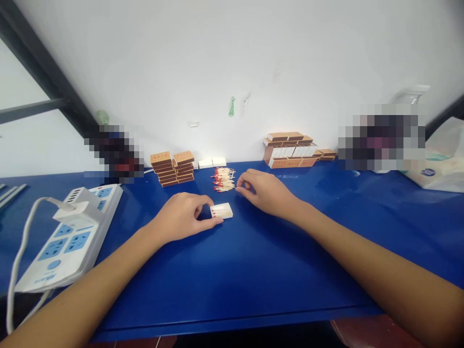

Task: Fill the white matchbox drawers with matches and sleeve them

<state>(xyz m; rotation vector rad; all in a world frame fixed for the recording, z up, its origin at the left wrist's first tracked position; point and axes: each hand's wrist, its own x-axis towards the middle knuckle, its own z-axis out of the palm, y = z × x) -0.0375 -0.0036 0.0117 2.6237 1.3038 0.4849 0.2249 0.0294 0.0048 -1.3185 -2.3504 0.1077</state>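
A small white matchbox tray (222, 210) with a few red-headed matches inside lies on the blue table (232, 275). My left hand (186, 215) grips its left end between thumb and fingers. Behind the tray is a pile of loose matches (224, 180), red heads mostly to the left. My right hand (266, 191) is at the right edge of this pile, its thumb and fingers curled close together; whether a match is between the fingertips is too small to tell.
Stacked matchboxes (173, 168) stand behind my left hand, more boxes (291, 151) by the wall at right. White trays (212, 163) sit between them. A power strip (72, 241) with a plugged charger and cable lies at left, a plastic pack (435, 169) at far right.
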